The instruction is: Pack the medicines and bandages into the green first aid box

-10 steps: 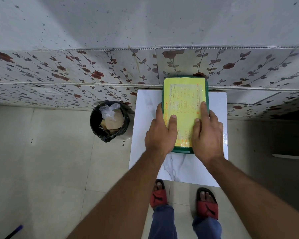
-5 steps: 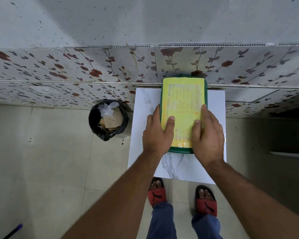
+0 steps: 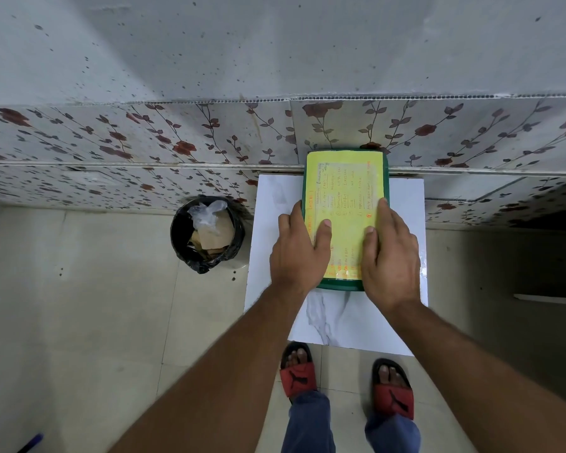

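- The green first aid box lies closed on a small white marble-patterned table, its far end against the flower-patterned wall.
- A yellow handwritten sheet covers nearly the whole lid; only a thin green rim shows around it.
- The left hand rests flat, fingers spread, over the box's left edge: thumb on the sheet, the other fingers down the side toward the tabletop. It presses rather than clasps.
- The right hand lies likewise over the right edge, thumb and forefinger on the sheet, palm loose, nothing pinched.
- Bare tabletop shows as a strip on either side of the box and a wider band at the near end, up to the table's front edge.
- A black-lined bin holding cardboard and plastic stands on the floor just left of the table.
- Two feet in red sandals stand at the table's near edge; pale floor tiles lie open to the left.
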